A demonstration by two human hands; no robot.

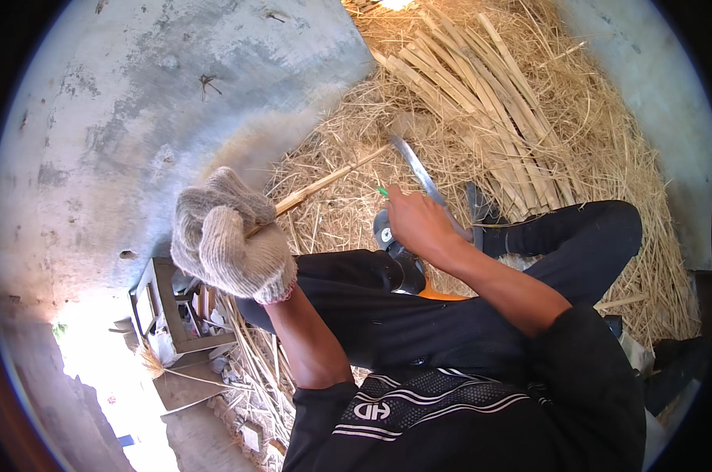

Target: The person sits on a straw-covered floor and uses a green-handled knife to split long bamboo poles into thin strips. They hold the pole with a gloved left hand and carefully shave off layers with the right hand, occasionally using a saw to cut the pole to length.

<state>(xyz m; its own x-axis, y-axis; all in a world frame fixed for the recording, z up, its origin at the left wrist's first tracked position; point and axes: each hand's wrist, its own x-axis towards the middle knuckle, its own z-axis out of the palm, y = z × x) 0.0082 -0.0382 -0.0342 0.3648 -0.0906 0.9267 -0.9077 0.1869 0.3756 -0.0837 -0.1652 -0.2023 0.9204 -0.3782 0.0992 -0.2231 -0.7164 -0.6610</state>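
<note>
My left hand [230,236], in a thick grey knitted glove, is closed around one end of a pale split-wood strip [324,184]. The strip slants up and to the right, away from the glove. My bare right hand [423,224] is closed on a sickle; a small green tip shows beside its fingers, and the rest of the handle is hidden in the fist. The curved metal sickle blade [416,167] rises past the hand, its tip close to the strip's far end. Whether they touch, I cannot tell.
Many pale strips [482,94] lie in a pile on straw [608,149] ahead. My legs in black trousers [560,236] are folded in front. A black and orange object [442,293] lies partly hidden by them. A wall [135,118] and small wooden stand [163,303] are at left.
</note>
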